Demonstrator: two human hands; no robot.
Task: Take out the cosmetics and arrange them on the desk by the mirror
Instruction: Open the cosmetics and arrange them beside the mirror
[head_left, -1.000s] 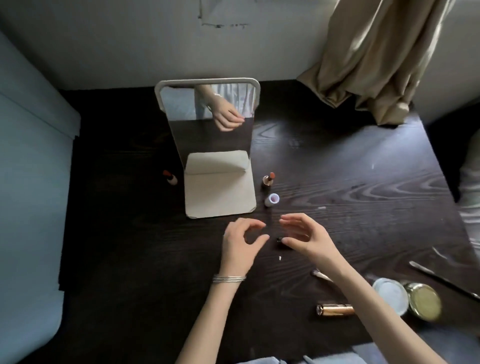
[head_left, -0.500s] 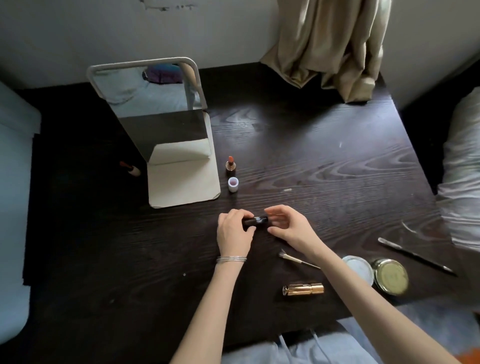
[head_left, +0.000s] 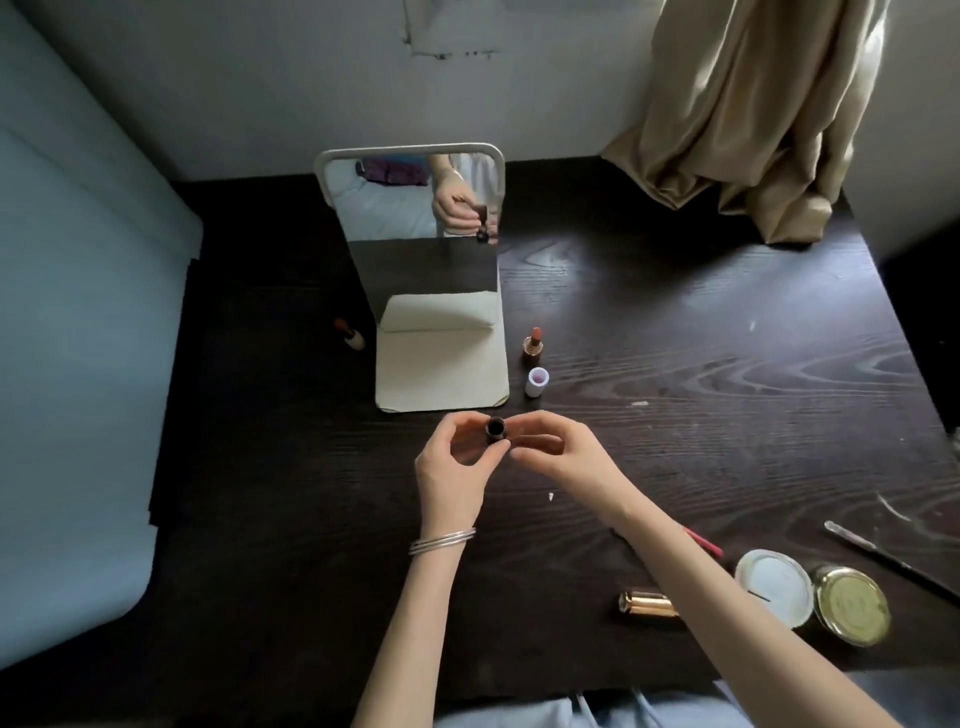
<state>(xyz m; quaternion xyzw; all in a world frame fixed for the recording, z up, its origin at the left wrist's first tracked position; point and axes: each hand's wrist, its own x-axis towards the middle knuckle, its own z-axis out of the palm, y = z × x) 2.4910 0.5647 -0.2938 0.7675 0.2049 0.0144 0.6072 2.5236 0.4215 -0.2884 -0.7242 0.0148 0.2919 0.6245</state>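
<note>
I hold a small dark tube (head_left: 494, 431) upright in my left hand (head_left: 453, 470), its open end facing up at me, my fingers (head_left: 451, 427) and thumb curled round it just above the worktop (head_left: 675, 415), in front of the mirror (head_left: 415, 234). Half a second ago the tube lay sideways between both hands; now it stands on end and my right hand (head_left: 558, 457) has let go of its end, its fingers loosely curled beside the tube, and I cannot tell whether they pinch anything. The mirror now reflects my hand with the dark tube, where before it showed only the bed. Just right of the mirror's base stand the open lipstick (head_left: 534, 343) and, nearer me, the small white cap (head_left: 537, 382), as they did before. Another lipstick (head_left: 349, 333) lies left of the mirror. Near my right forearm lie a gold tube (head_left: 647, 604), a white lid (head_left: 774, 587) and a gold-topped jar (head_left: 849, 605), touching each other, with a thin metal tool (head_left: 883, 556) further right. A red stick (head_left: 701, 540) shows by my right wrist. A curtain (head_left: 753, 114) hangs at the back.
</note>
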